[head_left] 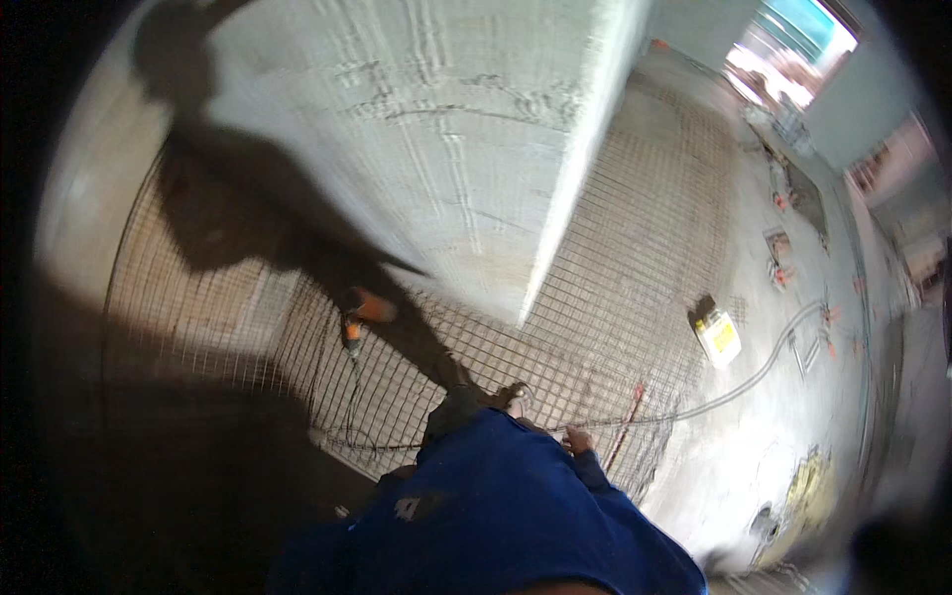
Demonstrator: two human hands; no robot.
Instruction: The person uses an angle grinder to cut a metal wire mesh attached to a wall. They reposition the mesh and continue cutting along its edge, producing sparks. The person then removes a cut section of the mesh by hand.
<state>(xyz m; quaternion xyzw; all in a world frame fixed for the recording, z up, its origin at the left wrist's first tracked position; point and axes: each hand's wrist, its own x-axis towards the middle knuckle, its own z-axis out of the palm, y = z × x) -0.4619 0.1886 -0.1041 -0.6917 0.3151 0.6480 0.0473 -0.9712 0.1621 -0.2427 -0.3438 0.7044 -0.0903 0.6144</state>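
Note:
My right hand (577, 439) hangs at my right side, just past the blue sleeve's cuff. It is small in view, and whether its fingers are curled or spread does not show. A grey hose (709, 405) runs across the floor toward that hand; whether the two touch I cannot tell. My left hand is out of sight. Ahead and to the left, an orange and black corded power tool (369, 304) lies on the wire mesh (615, 248). Its dark cable (354, 397) trails back toward me. One of my shoes (519, 402) shows on the mesh.
A plastered wall (436, 149) ends in a sharp corner ahead. On the right floor stands a white jug (719, 337) with a yellow label. A thin red rod (625, 426) lies on the mesh. Floor recesses (780, 253) and a bright opening (793, 50) are farther off.

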